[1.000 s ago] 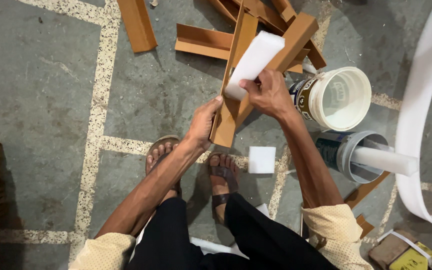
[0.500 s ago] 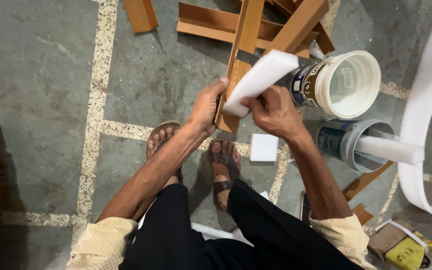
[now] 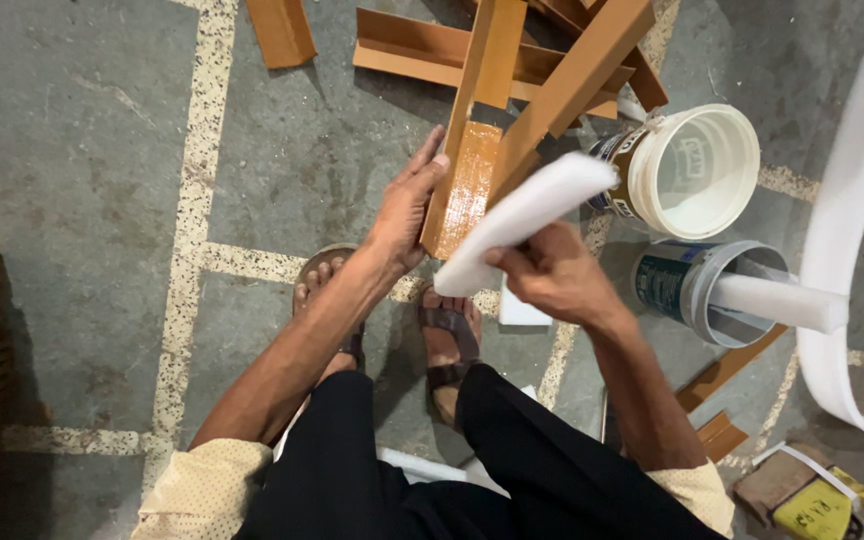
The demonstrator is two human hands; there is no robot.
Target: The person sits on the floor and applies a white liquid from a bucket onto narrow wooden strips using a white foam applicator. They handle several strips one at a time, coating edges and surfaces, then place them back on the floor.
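The left hand (image 3: 404, 212) sits in the middle of the frame, its grip closed around the lower end of a long brown wooden strip (image 3: 474, 140), with the fingers on the strip's left edge. The strip runs from the hand up to the top edge of the frame, and its lower part looks wet and glossy. Just to the right, the right hand (image 3: 550, 275) has its grip closed on a white foam strip (image 3: 526, 220), which slants from the lower middle up toward the right and lies across the front of the wooden strip's lower end; the foam is a little blurred.

More brown wooden pieces (image 3: 572, 80) lie crossed on the grey floor (image 3: 82, 150) at the top of the frame. To the right of the hands a white bucket (image 3: 697, 170) lies on its side, and below it a grey tin (image 3: 702, 290) with a white foam roll (image 3: 782, 302) poking out of it. A wide white band (image 3: 852, 200) curves down the right edge. Two sandalled feet (image 3: 447, 340) stand below the hands, with a small white block (image 3: 522, 312) just beside them.
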